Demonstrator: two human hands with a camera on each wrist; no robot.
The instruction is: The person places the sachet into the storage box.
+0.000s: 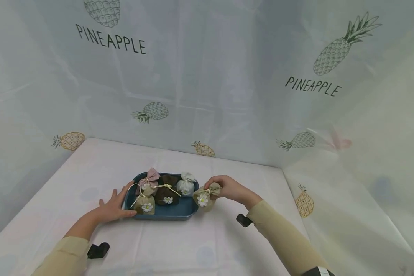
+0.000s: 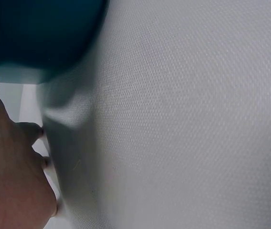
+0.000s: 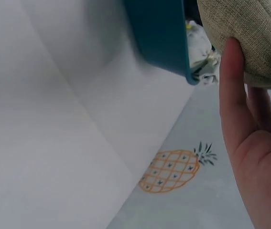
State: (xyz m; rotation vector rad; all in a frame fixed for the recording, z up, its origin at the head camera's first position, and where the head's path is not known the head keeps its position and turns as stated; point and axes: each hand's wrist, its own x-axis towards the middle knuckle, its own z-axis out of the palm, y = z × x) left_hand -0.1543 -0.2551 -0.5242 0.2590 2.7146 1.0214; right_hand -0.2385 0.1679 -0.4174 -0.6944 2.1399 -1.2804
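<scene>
My right hand [image 1: 232, 188] pinches a khaki drawstring pouch [image 1: 207, 203] with a white flower, held at the right end of a dark blue tray [image 1: 174, 216]. The right wrist view shows thumb and fingers on the cloth of this pouch [image 3: 243, 36]. At the tray's left end my left hand [image 1: 112, 209] lies with fingers spread, against its side. Inside the tray sit a pink pouch [image 1: 152, 175], a brown pouch [image 1: 168, 184], a pale grey pouch [image 1: 186, 184] and another khaki pouch [image 1: 145, 201]. From the left wrist, the tray [image 2: 39, 38] and part of the hand [image 2: 16, 162] show.
The tray stands on a table with a white cloth [image 1: 165, 249]. Behind and to the right hang pale sheets [image 1: 220, 76] printed with pineapples. Black wrist cameras [image 1: 98, 250] sit below both hands.
</scene>
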